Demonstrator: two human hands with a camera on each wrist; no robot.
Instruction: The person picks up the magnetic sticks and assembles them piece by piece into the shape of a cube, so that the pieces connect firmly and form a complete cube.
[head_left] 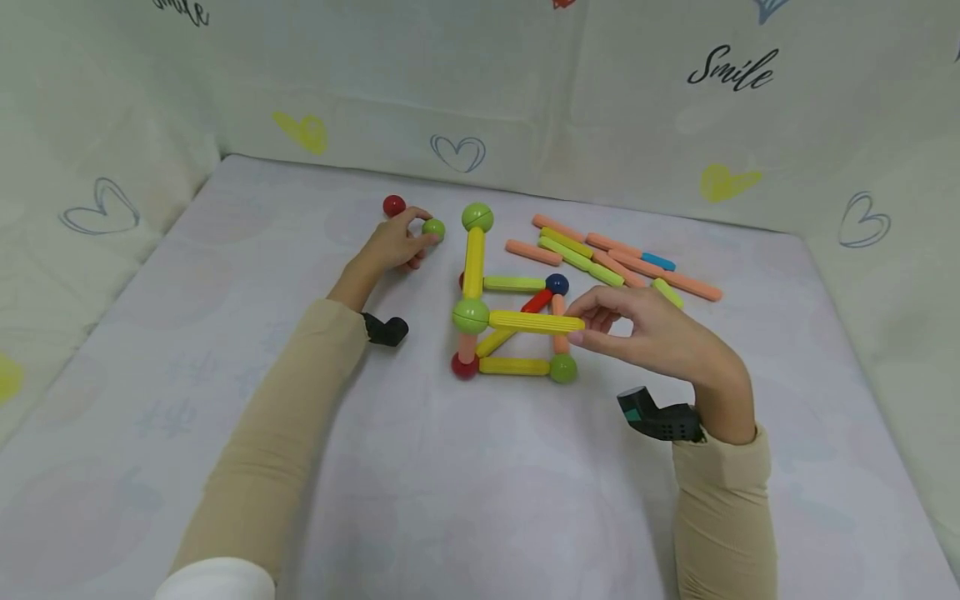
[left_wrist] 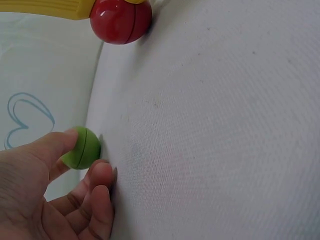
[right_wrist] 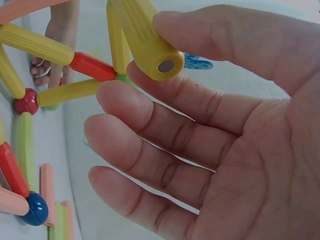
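My left hand (head_left: pixel 395 242) pinches a green ball (head_left: pixel 434 230) between thumb and finger, low at the tabletop; the left wrist view shows this green ball (left_wrist: pixel 87 150) close to the cloth. A red ball (head_left: pixel 393 205) lies just behind that hand. With thumb and index finger my right hand (head_left: pixel 660 329) holds the free end of a yellow rod (head_left: pixel 532 322). Its other end meets a green ball (head_left: pixel 471 317) on a frame of rods and balls. A round metal disc shows in the end of the yellow rod (right_wrist: pixel 145 42) in the right wrist view.
Another yellow rod (head_left: pixel 474 262) and a green ball (head_left: pixel 477 217) belong to the frame. Its base includes a red ball (head_left: pixel 465 365), a green ball (head_left: pixel 563 368) and a blue ball (head_left: pixel 557 284). Loose rods (head_left: pixel 592 258) lie behind the right hand.
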